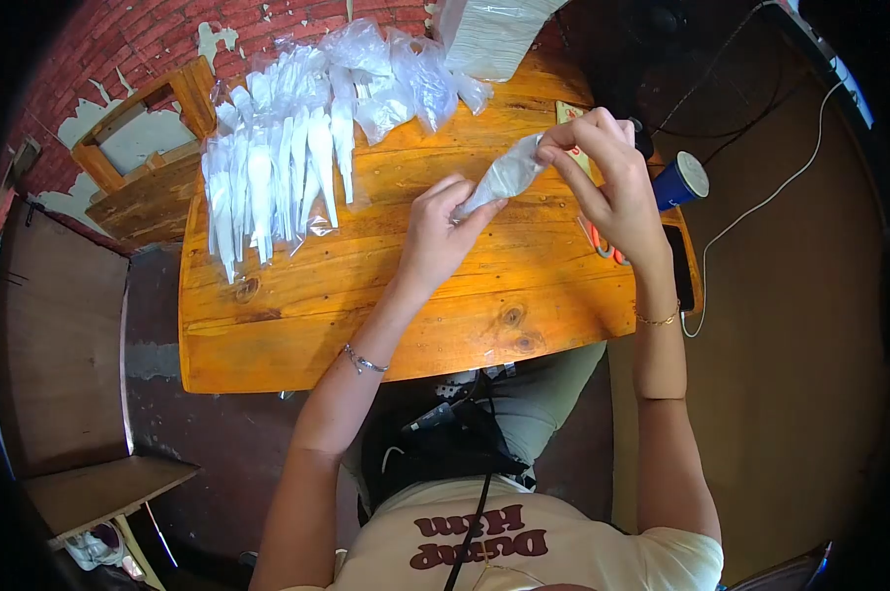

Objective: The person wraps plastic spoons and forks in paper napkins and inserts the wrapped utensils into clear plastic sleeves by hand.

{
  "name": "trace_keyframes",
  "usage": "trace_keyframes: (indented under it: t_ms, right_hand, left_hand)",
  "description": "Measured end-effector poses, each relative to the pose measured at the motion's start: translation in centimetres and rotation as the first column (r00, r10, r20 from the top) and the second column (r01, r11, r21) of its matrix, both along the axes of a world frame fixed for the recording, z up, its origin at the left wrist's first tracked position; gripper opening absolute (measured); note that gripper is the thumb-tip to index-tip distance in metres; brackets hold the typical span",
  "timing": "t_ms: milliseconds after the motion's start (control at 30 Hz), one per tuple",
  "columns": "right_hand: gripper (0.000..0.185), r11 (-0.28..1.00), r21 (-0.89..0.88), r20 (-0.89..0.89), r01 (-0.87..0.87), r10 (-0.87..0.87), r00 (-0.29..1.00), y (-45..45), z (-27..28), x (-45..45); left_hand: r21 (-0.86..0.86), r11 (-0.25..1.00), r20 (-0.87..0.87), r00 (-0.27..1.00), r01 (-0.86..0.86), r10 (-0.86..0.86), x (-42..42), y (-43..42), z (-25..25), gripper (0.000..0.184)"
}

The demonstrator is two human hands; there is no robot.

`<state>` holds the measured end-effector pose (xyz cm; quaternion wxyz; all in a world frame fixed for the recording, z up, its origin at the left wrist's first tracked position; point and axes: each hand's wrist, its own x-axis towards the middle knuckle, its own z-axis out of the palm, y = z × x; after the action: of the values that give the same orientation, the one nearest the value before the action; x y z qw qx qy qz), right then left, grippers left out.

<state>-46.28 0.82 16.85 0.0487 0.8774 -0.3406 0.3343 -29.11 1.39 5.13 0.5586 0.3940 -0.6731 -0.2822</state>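
Clear plastic bag (512,169): held between your two hands over the middle of the table (415,335), slanting from its lower end at the left to its upper end at the right. The plastic looks wrinkled and twisted; whether anything is inside, you cannot tell from this view.

Your left hand (437,231): thumb and fingers pinching the lower end, the other fingers curled in. Your right hand (610,177): thumb and index finger pinching the upper end, the back of the hand raised toward the far right of the table.

Far left of the table: a group of long white packets (260,192), wrapped in clear plastic, lying side by side in overlapping rows, narrow tips mostly toward you. Just beside them, farther right: loose crumpled bags (420,84). Behind those, at the far edge: a white stack (494,39).

Right side of the table: scissors (603,244) with orange handles, partly hidden by your right hand; a blue cup (683,181) with a pale top, near that hand; a dark phone (674,258) by the right edge, partly covered by your forearm. A white cable (775,202) curves outside that edge.
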Motion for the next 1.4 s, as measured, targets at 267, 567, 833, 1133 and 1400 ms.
trace_keyframes:
  t_ms: [267, 567, 833, 1133, 1400]
  right_hand:
    - [0.008, 0.987, 0.15, 0.007, -0.064, 0.064, 0.998, -0.2, 1.5, 0.1]
    - [0.005, 0.954, 0.173, 0.182, -0.244, 0.213, 0.96, 0.0, 4.5, 1.7]
    - [0.028, 0.892, 0.45, 0.457, -0.041, -0.191, 0.869, -1.3, -5.2, -1.0]
    - [0.017, 0.803, 0.596, 0.51, -0.008, -0.371, 0.776, -0.6, -14.7, -5.0]
    - [0.012, 0.832, 0.555, 0.548, -0.003, -0.364, 0.753, -0.4, -15.5, -5.4]
  left_hand:
    - [0.08, 0.984, -0.143, 0.979, 0.159, -0.146, -0.5, 0.2, -0.3, 0.024]
    - [0.404, 0.85, -0.262, 0.933, 0.339, -0.248, 0.2, 0.5, 0.2, 0.024]
    - [0.415, 0.89, -0.364, 0.931, 0.186, -0.025, 4.9, 0.6, 1.9, 0.038]
    - [0.282, 0.894, -0.156, 0.903, -0.347, 0.399, 23.1, -4.5, 3.5, 0.028]
    - [0.358, 0.841, 0.143, 0.914, -0.405, 0.379, 27.2, -16.5, 6.7, 0.02]
